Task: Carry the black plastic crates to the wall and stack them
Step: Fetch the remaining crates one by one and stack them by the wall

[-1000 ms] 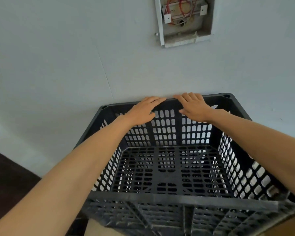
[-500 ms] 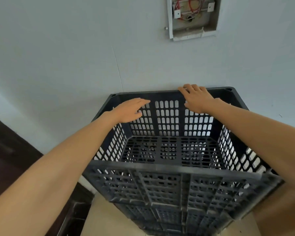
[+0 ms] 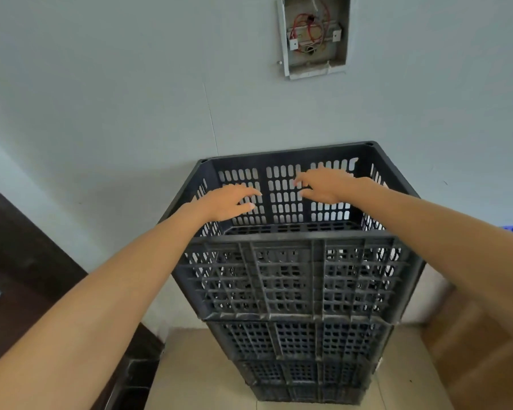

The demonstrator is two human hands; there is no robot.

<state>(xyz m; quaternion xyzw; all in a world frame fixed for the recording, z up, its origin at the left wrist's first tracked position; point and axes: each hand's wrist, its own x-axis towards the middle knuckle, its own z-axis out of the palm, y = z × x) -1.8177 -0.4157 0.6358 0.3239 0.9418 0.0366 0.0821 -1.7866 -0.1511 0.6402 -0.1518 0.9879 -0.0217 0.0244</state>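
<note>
A dark wooden panel [image 3: 18,261] is cut off at the left edge. The left hand [image 3: 228,202] and right hand [image 3: 323,184] hover in the top crate [image 3: 293,276], fingers loosely curled, slightly spread, gripping nothing. It caps the lower crates [image 3: 299,344], which blur together, against the wall [image 3: 131,99].

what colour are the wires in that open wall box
Mostly red wires inside the wall box; the head view shows them best.

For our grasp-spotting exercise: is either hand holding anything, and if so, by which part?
Nothing is held: the left hand and right hand hover, fingers loosely curled, over the open top crate, gripping no part of it.
</note>
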